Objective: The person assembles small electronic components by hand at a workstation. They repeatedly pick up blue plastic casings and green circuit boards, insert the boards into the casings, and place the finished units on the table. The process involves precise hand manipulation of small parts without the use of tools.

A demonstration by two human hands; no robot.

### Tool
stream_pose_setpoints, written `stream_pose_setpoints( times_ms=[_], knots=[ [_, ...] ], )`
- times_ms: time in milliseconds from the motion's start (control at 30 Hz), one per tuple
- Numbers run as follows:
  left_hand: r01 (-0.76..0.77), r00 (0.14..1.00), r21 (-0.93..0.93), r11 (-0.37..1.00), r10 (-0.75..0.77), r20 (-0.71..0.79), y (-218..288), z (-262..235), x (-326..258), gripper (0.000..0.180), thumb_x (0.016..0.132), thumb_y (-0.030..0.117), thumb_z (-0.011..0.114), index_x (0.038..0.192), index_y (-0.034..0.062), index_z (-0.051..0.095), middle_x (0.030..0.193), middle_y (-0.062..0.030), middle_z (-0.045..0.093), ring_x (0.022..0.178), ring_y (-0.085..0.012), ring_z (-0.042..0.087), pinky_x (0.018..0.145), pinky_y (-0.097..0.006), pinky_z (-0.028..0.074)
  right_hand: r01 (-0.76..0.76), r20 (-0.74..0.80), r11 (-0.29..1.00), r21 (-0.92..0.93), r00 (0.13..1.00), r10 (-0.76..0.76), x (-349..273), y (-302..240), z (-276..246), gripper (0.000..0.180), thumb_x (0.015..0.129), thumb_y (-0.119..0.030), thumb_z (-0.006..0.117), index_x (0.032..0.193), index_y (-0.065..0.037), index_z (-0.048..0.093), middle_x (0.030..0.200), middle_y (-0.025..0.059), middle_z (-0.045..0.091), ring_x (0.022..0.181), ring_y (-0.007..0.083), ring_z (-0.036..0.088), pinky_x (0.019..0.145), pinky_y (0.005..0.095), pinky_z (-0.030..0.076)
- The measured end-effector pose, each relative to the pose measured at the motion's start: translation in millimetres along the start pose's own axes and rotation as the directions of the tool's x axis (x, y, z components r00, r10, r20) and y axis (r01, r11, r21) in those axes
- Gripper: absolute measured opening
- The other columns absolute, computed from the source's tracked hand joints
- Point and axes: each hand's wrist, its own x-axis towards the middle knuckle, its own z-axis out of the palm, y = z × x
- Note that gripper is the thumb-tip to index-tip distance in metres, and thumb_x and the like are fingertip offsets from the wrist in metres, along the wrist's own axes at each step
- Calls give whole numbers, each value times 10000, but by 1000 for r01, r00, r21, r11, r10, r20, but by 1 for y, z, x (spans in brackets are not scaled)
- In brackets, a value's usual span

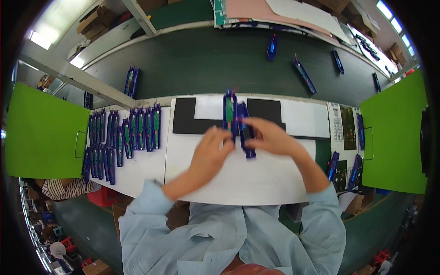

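Note:
Over the white work surface, my left hand [210,153] closes its fingers at the lower end of a long blue plastic housing with a green circuit board [230,110] inside. Just right of it, my right hand [272,137] grips a second blue housing holding a dark and blue part [245,130]. The two housings lie side by side, tilted slightly apart at the lower end. A thin red wire shows at the top of the left one. My fingertips partly cover both pieces.
Several blue housings with green boards [148,126] stand in rows at the left. More lie at the right [333,167] and on the dark green conveyor belt [197,62] beyond. Bright green panels [46,133] flank both sides. Black pads [264,112] lie behind my hands.

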Motion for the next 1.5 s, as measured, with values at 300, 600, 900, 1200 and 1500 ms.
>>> stream_pose_setpoints(
  times_ms=[300,600,900,1200,1500],
  knots=[
    [109,991,79,991,-102,-84,-82,67,68,348,956,103,741,1297,83,676,1379,-112,654,1351,-341,580,1189,-557,398,-337,-638,826,-452,769,-35,202,171,-98,648,926,-421,820,1403,-35,612,1287,305,648,1159,492,666,983,546,558],
    [207,978,-45,977,-208,-18,-21,104,-7,395,980,172,750,1369,144,690,1505,-101,581,1492,-323,468,1250,-558,299,-715,-734,574,-399,624,268,235,243,-137,622,934,-211,730,1444,17,456,1332,368,565,1182,549,654,991,552,581],
    [263,964,-57,963,-266,-34,-24,107,-14,347,994,148,724,1340,149,712,1500,-88,591,1497,-315,466,1244,-544,293,-708,-659,547,-447,674,333,84,208,-171,625,877,-303,875,1312,-19,528,1333,279,613,1108,507,709,930,556,597],
    [400,747,-860,316,-657,106,3,111,-36,626,1081,124,653,1638,77,372,1424,-172,619,1311,-297,629,1033,-390,543,-413,-284,910,37,868,406,28,29,-24,584,848,-394,903,1175,-4,617,1004,194,723,910,322,728,827,444,572],
    [536,752,-587,607,-659,6,40,81,-68,583,1035,-25,502,1611,-13,410,1522,-245,495,1460,-409,463,1253,-475,334,-428,-393,903,-43,838,379,-126,-30,129,773,959,-264,822,1550,-2,398,1281,302,548,987,485,697,813,503,606]
  ],
)
